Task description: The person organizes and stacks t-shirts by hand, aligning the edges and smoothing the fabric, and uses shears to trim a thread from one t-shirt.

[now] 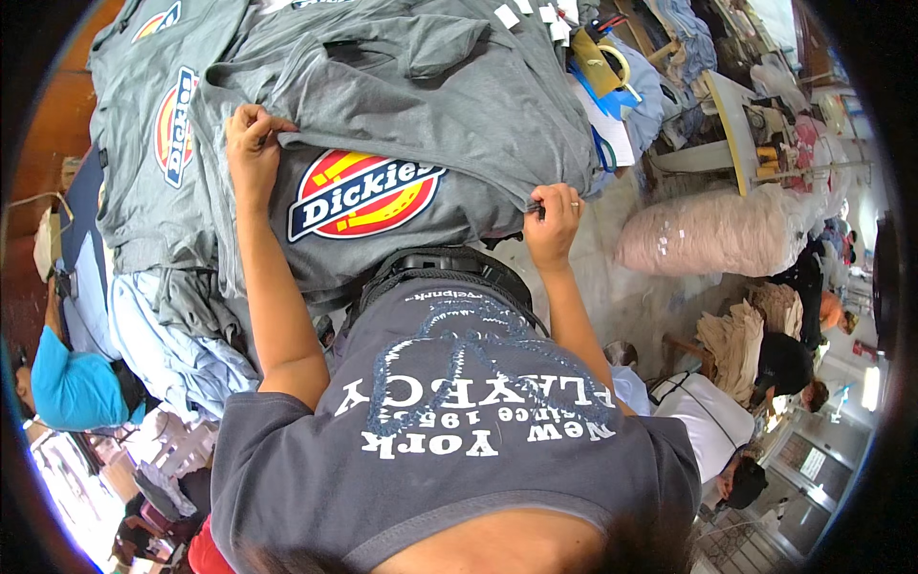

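Note:
A grey T-shirt (382, 110) is spread over a pile of like shirts in front of me. My left hand (254, 143) pinches its fabric at the left, fingers closed. At the shirt's near right edge, my right hand (553, 225) is closed around a small dark object (535, 208) whose kind I cannot make out; the cloth's edge runs into the same fingers. Between my hands, the cloth's edge lies across the top of a red, yellow and blue printed logo (368, 194), covering part of it. Another such logo (176, 126) shows on a shirt at the left.
Yellow tape (620, 65), a blue item and paper lie beyond the pile's right edge. A large pinkish wrapped bundle (708, 234) sits at the right. Light blue garments (172, 335) hang at the left, near a person in a blue top (76, 383). Other people are at the lower right.

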### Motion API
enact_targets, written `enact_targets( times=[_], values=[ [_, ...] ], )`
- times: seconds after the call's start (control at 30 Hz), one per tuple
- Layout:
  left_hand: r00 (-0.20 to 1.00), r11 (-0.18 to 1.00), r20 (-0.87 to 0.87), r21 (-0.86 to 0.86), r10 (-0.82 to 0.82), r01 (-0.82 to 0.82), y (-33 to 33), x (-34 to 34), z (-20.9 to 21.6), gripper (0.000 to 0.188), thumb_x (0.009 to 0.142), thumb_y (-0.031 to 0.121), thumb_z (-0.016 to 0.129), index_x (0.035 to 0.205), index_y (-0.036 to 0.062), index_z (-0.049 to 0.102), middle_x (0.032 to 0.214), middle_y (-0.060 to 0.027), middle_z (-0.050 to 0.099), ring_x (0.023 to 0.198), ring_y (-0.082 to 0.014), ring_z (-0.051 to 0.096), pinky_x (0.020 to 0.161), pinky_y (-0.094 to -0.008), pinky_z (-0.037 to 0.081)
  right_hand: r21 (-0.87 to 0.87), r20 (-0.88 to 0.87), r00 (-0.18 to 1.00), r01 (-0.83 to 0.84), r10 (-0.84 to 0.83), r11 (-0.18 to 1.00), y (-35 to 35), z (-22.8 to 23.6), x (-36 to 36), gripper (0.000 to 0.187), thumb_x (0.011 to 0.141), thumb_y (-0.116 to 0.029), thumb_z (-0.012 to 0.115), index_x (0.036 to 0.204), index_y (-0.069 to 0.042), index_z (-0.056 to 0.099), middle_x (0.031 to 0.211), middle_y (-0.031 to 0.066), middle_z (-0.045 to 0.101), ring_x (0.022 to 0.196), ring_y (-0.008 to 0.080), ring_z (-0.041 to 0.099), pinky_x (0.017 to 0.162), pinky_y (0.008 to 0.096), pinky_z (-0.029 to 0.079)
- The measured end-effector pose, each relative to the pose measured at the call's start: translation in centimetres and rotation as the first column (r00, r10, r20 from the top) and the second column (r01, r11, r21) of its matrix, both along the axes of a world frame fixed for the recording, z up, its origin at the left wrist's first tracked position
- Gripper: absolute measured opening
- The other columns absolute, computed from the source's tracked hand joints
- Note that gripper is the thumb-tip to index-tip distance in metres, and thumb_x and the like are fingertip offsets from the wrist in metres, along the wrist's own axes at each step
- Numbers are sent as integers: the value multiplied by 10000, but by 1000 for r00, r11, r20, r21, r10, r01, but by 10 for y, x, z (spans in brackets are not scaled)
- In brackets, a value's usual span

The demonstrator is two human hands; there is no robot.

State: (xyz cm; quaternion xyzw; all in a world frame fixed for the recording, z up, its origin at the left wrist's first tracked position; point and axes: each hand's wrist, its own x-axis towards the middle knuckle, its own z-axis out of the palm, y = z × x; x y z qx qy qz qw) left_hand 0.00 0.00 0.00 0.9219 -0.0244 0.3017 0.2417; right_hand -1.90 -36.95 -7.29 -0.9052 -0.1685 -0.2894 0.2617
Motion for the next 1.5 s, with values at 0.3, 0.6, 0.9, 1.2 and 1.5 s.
enact_targets(
  times=[0.3, 0.6, 0.9, 1.2, 1.5],
  values=[
    [992, 894, -114, -439, 44, -90, -6, 11, 5, 209, 694, -18, 490, 873, 60, 564, 618, -26, 464, 549, -90, 454, 518, -220, 377, 290, -86, 987, -103, 133, 951, 7, 23, 5, 250, 598, 66, 590, 778, -74, 489, 748, 28, 475, 656, 155, 452, 607, 278, 366],
    [999, 985, 37, -173, 26, -20, -109, 203, 22, 266, 797, 204, 456, 994, 30, 488, 755, -205, 586, 659, -350, 568, 600, -418, 440, 870, -103, 946, -64, 307, 489, -32, 86, 53, 330, 684, 60, 635, 957, -42, 479, 877, 48, 538, 778, 103, 492, 675, 217, 387],
    [963, 982, 268, -182, -7, 58, -90, 83, 23, 378, 721, 149, 599, 1070, 69, 478, 993, -149, 534, 958, -306, 487, 827, -395, 381, 240, -55, 988, -125, 142, 963, 0, 86, 91, 279, 717, -52, 611, 985, -36, 531, 867, 70, 566, 759, 160, 529, 671, 269, 419],
    [729, 721, -102, -110, 677, -684, -76, -148, -32, 267, 698, 187, 638, 929, 97, 538, 903, -103, 456, 862, -279, 432, 764, -379, 347, 129, 130, 629, -777, 766, 616, 255, 120, 139, 135, 742, -50, 525, 856, -54, 597, 826, 60, 590, 677, 149, 554, 597, 233, 433],
    [883, 877, -89, -109, 460, -468, -99, -157, -41, 171, 660, 97, 623, 804, 74, 534, 840, -85, 499, 776, -237, 487, 690, -352, 374, 78, -137, 652, -743, 745, 665, 327, 87, 207, 273, 697, -73, 579, 969, -55, 565, 855, 143, 604, 795, 266, 578, 714, 350, 456]
  ],
)
